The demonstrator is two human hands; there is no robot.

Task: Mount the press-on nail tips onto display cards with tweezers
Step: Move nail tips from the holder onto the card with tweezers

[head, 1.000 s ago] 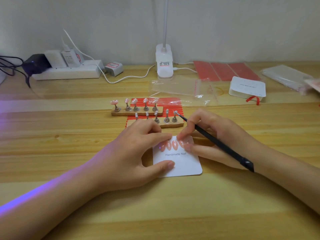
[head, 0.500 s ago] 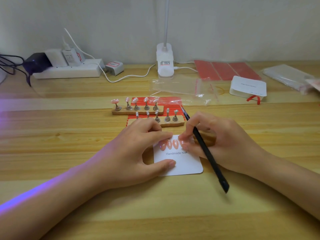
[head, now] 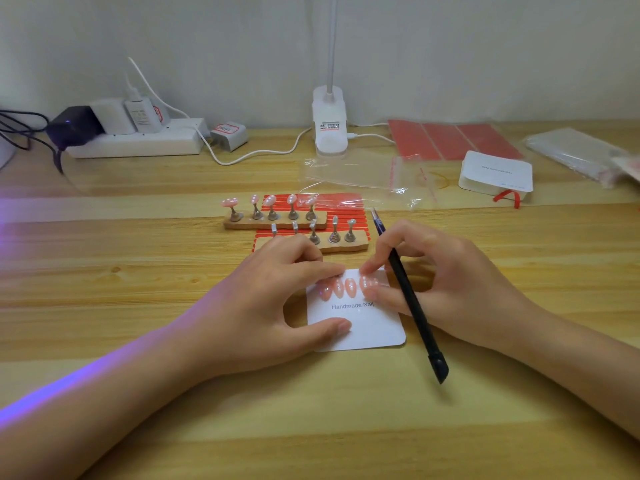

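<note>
A white display card (head: 372, 323) printed "Handmade Nail" lies on the wooden desk, with a row of pink nail tips (head: 343, 287) stuck along its top. My left hand (head: 270, 306) holds the card down, forefinger at the top edge and thumb on the lower part. My right hand (head: 446, 282) holds black tweezers (head: 412, 303) across its fingers, the point aimed away from me, while its fingertips press on the rightmost nail tip (head: 366, 283). Behind the card stand two wooden holders: the far one (head: 273, 221) carries several pink tips, the near one (head: 346, 242) has bare metal stands.
A red striped sheet (head: 343, 220) lies under the holders. Clear zip bags (head: 360, 174), a stack of white cards (head: 495, 173) and red sheets (head: 453, 140) sit at the back right. A clip lamp (head: 329, 123) and a power strip (head: 138, 142) line the wall.
The tweezers swung in my right hand from pointing far-left to lying steeper, with the rear end now toward me. My right fingertips stayed on the rightmost tip. The left hand has not moved.
</note>
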